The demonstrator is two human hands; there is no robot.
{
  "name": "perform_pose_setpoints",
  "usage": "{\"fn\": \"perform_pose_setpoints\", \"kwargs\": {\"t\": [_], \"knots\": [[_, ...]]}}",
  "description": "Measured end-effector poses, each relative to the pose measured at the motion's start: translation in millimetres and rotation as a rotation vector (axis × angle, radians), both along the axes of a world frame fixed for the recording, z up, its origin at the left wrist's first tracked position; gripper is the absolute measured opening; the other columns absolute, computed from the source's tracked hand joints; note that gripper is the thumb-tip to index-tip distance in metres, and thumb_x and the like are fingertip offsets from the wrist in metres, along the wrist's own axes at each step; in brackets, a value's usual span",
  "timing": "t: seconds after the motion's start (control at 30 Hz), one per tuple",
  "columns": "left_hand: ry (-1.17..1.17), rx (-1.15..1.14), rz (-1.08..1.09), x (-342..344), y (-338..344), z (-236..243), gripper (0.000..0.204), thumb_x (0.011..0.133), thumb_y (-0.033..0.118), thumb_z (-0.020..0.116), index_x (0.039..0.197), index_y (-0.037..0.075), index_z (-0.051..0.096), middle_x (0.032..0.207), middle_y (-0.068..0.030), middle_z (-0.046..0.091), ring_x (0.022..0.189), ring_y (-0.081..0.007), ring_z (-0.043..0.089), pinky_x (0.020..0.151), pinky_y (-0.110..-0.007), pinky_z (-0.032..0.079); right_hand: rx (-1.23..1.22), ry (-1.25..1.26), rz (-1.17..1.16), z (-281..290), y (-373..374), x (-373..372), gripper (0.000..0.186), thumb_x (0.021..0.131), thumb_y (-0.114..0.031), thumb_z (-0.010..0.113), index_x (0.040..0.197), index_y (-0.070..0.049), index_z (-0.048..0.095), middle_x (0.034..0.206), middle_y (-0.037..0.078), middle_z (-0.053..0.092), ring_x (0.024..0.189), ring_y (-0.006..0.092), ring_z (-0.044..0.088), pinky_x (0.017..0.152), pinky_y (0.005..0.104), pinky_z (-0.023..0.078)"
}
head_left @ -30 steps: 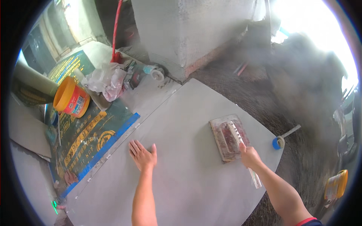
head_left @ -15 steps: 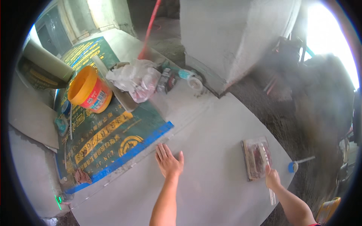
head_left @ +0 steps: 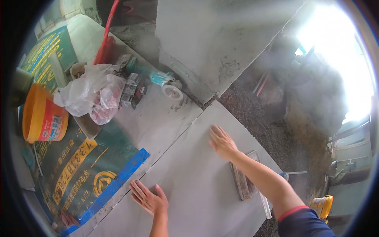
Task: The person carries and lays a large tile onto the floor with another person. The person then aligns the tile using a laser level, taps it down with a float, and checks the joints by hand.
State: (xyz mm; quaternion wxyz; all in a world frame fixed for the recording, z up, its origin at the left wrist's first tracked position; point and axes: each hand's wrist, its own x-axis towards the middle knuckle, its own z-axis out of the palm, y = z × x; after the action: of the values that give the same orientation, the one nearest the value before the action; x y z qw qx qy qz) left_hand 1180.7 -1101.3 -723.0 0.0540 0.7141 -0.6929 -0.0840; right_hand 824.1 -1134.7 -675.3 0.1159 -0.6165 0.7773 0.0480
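Observation:
My left hand lies flat on a large grey floor tile, its fingertips at the joint along the tile's left edge. Fingers stretched, my right hand rests on the same tile nearer its far corner. Neither hand holds anything. Partly hidden by my right forearm is a flat rectangular tool, its face smeared brown. A pale, clear-looking strip or handle sticks out on the near side of that forearm. A small blue and white round tool with a thin rod sits at the tile's right edge.
Green printed sheeting with blue tape covers the left floor. On it stand a yellow bucket and a plastic bag. A teal angle grinder lies beyond the joint. A grey wall corner and rough mortar ground border the tile.
My right hand has let go of the tool's handle and moved far and left onto the tile. My left hand has slid nearer along the joint. The view has shifted.

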Motion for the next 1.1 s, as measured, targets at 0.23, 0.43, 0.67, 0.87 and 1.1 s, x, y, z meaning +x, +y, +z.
{"fn": "perform_pose_setpoints", "kwargs": {"t": [0.23,0.43,0.67,0.87,1.1], "knots": [[-0.053,-0.028,-0.047,0.6,0.7,-4.9,0.083,0.096,0.035,0.055,0.158,-0.007,0.021,0.168,-0.0235,0.017,0.156,-0.0395,0.017,0.124,-0.058,0.017,-0.213,-0.112,0.027,-48.4,-65.6,-19.3,0.057,0.108,-0.032,0.04,0.16,-0.009,0.031,0.167,0.009,0.028,0.155,0.0298,0.021,0.128,0.0437,0.019],[-0.068,-0.039,-0.058,1.6,2.3,-10.2,0.082,0.097,0.037,0.052,0.158,-0.008,0.02,0.167,-0.025,0.017,0.156,-0.0417,0.017,0.123,-0.059,0.017,-0.316,-0.084,-0.071,-47.1,-55.3,9.3,0.056,0.107,-0.031,0.041,0.157,-0.008,0.035,0.166,0.011,0.03,0.154,0.031,0.024,0.127,0.0451,0.019],[-0.012,-0.02,-0.197,2.3,13.9,-8.0,0.083,0.096,0.038,0.052,0.157,-0.008,0.02,0.165,-0.0296,0.02,0.154,-0.0455,0.018,0.123,-0.06,0.018,-0.473,-0.139,-0.208,-46.2,-59.9,18.4,0.049,0.101,-0.022,0.05,0.147,-0.004,0.05,0.158,0.013,0.043,0.149,0.0321,0.036,0.123,0.047,0.028],[0.149,0.265,-0.738,-83.0,6.8,15.3,0.084,0.093,0.044,0.059,0.151,-0.011,0.033,0.16,-0.0315,0.028,0.152,-0.0466,0.021,0.125,-0.055,0.018,-0.583,-0.181,-0.217,-48.2,-58.8,15.8,0.045,0.097,-0.012,0.051,0.14,-0.002,0.056,0.152,0.013,0.05,0.144,0.033,0.044,0.121,0.0459,0.033],[0.156,-0.156,-0.739,-166.7,-155.3,-12.9,0.085,0.095,0.044,0.058,0.154,-0.011,0.028,0.164,-0.0289,0.023,0.155,-0.0417,0.017,0.126,-0.052,0.015,-0.622,-0.198,-0.253,-55.0,-60.8,10.9,0.043,0.098,-0.012,0.051,0.139,-0.002,0.057,0.15,0.013,0.051,0.143,0.0323,0.044,0.121,0.0448,0.034]]}}
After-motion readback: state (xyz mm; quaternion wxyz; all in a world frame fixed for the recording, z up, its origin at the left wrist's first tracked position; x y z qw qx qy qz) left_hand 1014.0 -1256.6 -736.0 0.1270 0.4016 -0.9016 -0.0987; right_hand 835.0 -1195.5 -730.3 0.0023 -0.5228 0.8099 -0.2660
